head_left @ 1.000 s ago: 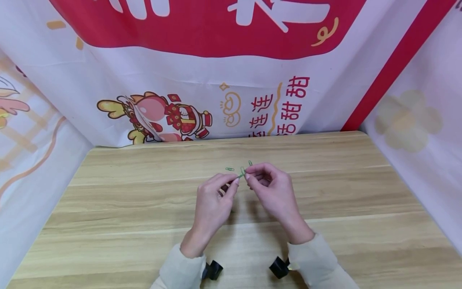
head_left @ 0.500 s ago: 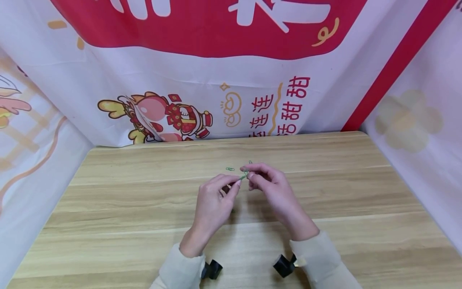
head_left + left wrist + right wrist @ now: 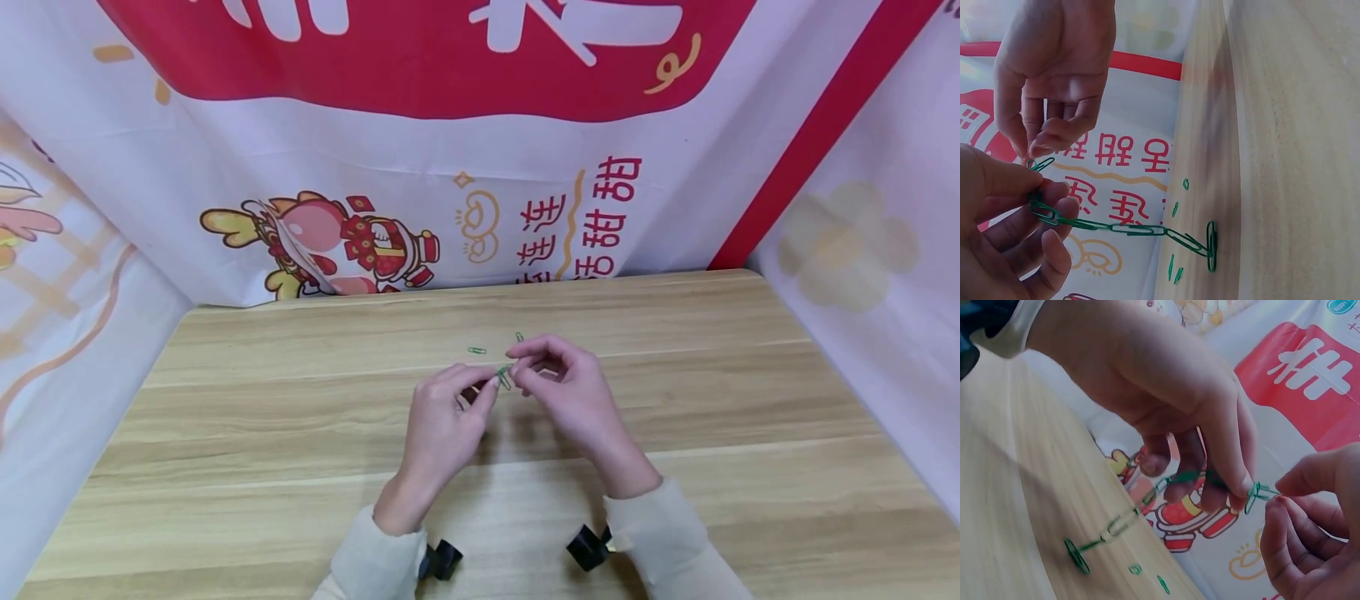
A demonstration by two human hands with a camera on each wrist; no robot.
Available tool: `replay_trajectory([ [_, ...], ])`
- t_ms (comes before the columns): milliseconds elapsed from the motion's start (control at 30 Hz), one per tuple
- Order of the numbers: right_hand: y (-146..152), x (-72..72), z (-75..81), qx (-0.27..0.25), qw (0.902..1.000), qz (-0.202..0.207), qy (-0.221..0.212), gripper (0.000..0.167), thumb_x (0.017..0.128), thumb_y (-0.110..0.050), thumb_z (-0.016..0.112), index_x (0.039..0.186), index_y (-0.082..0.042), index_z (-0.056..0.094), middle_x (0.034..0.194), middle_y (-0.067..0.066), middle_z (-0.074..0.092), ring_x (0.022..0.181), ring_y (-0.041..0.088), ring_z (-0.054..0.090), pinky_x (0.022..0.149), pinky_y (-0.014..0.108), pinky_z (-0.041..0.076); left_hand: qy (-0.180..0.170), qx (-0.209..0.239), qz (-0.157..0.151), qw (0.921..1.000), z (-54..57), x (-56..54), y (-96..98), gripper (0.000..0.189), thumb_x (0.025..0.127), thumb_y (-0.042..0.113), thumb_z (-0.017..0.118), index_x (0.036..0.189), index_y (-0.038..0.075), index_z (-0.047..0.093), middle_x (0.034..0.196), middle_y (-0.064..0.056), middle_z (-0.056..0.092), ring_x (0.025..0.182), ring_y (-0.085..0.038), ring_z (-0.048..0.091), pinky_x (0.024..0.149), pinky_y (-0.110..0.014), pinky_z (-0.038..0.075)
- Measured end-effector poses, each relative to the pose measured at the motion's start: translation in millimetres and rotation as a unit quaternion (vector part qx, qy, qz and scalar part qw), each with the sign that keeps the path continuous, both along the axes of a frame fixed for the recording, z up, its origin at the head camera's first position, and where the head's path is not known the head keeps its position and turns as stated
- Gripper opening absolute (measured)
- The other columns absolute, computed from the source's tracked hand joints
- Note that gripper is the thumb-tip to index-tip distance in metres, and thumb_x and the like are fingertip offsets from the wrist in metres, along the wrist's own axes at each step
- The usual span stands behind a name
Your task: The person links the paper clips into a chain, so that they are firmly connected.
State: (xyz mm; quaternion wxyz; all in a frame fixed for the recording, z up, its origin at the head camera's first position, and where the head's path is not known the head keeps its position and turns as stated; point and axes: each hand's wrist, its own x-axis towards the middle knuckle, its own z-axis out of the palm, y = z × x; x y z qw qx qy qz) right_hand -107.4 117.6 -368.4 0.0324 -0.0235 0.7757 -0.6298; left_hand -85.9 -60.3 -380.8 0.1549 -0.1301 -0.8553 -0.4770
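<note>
My left hand [image 3: 448,421] pinches one end of a chain of green paper clips [image 3: 1138,230], which hangs from the fingers toward the table. At the pinched end, a green paper clip [image 3: 1252,499] sticks out beyond the left fingertips. The thumb and forefinger of my right hand [image 3: 573,392] pinch the far side of the clips there, close to the left fingertips. Whether that clip is linked into the chain is too small to tell. In the left wrist view the right hand [image 3: 1054,81] comes in from above, its other fingers curled.
Beyond the hands, a loose green paper clip [image 3: 477,351] lies on the wooden table [image 3: 262,433], with another clip [image 3: 519,337] to its right. Printed cloth [image 3: 420,142] stands behind the table and along both sides.
A clip between the fingertips pointed upward a second ago; now one points down toward me. My right hand shifted slightly and its fingers changed hold; the left hand barely moved.
</note>
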Motion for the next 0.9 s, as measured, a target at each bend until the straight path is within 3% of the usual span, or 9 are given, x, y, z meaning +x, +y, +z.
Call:
replay_trajectory([
  [167,4.4,-0.3,-1.4,0.048,0.9981,0.038,-0.008,0.02,0.096,-0.023,0.081,0.112,-0.011,0.075,0.105,0.007,0.073,0.095,0.02,0.067,0.08,0.027,0.059,-0.006,0.017,0.001,0.9998,-0.3,-0.8,-0.1,0.012,0.097,0.007,0.076,0.106,0.01,0.085,0.092,-0.001,0.081,0.078,-0.012,0.069,0.062,-0.021,0.054],
  [333,6.0,-2.1,-4.9,0.063,0.9952,0.074,-0.016,0.022,0.1,-0.03,0.078,0.108,-0.01,0.076,0.098,0.007,0.074,0.086,0.021,0.068,0.076,0.031,0.059,-0.007,0.024,0.005,0.9997,0.2,-1.0,-0.5,0.012,0.097,0.007,0.076,0.105,0.01,0.085,0.093,-0.001,0.081,0.079,-0.012,0.069,0.063,-0.021,0.055],
  [500,9.0,-5.1,-6.1,0.009,0.996,0.076,-0.047,0.022,0.106,-0.025,0.07,0.113,-0.004,0.072,0.096,0.007,0.071,0.083,0.02,0.066,0.076,0.03,0.061,-0.012,0.025,0.003,0.9996,1.4,-1.2,-0.5,0.011,0.098,0.009,0.076,0.105,0.011,0.084,0.093,-0.001,0.081,0.079,-0.012,0.069,0.064,-0.021,0.055],
  [667,14.9,-8.5,-4.7,-0.083,0.9875,0.091,-0.098,0.023,0.109,-0.018,0.061,0.116,0.004,0.065,0.099,0.007,0.069,0.084,0.017,0.066,0.078,0.027,0.061,-0.013,0.024,0.001,0.9996,3.3,-0.9,-0.6,0.011,0.097,0.008,0.078,0.105,0.011,0.085,0.092,-0.001,0.081,0.078,-0.011,0.069,0.063,-0.021,0.055],
  [900,16.7,-9.1,-0.4,-0.081,0.9872,0.062,-0.123,0.025,0.11,-0.021,0.06,0.118,0.003,0.065,0.1,0.008,0.067,0.083,0.017,0.065,0.079,0.027,0.061,-0.037,0.016,-0.006,0.9992,3.9,-0.7,-1.4,0.012,0.097,0.01,0.079,0.107,0.013,0.085,0.094,0.001,0.08,0.082,-0.01,0.069,0.064,-0.02,0.053],
])
